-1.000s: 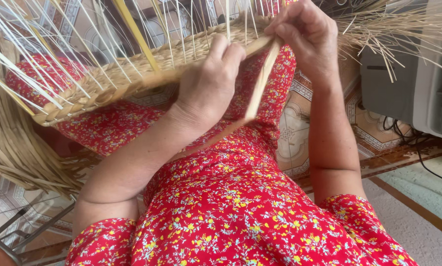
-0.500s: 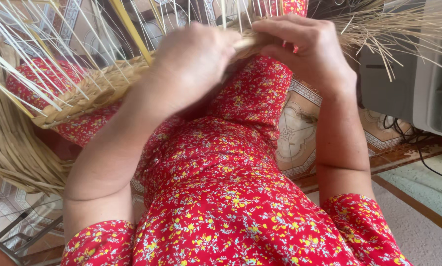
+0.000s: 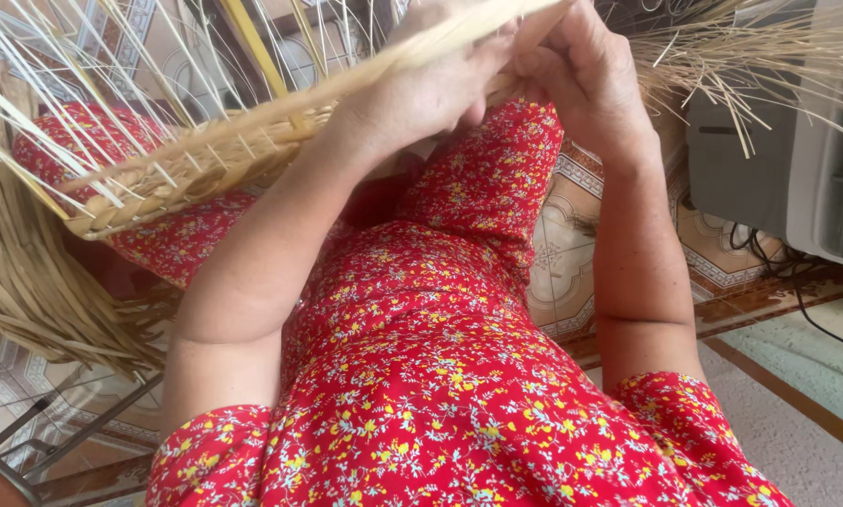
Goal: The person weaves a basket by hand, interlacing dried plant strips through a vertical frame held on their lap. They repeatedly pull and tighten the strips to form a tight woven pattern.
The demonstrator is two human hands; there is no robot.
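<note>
Nearest the camera, below both hands: lap in a red flowered dress (image 3: 440, 376), forearms rising from it toward the work.

Left hand (image 3: 431, 89): fingers curled together, clamped on a flat pale strip (image 3: 440, 47) where it meets the rim of the half-woven basket (image 3: 196, 169). Right hand (image 3: 581, 80): fingers closed too, pressed against the same spot from the other side; exactly what they pinch is hidden behind the left hand.

Basket sits just left of the fingers, held tilted above the knee, its woven band running down and away to the left.

Handling judgement: light; woven band fairly stiff, keeps its curve unsupported. Strip looks springy and smooth, likely to slide unless pinched flat between thumb and finger. Best hold: on the woven rim close to the working point, not on the loose ends.

Beyond the fingers: thin unwoven stakes (image 3: 111, 84) fan up and out; probably brittle, would kink if gripped. Right of the fingers, further off: more loose straw (image 3: 750, 56), a grey appliance (image 3: 797, 169), patterned floor tiles (image 3: 562, 263).
</note>
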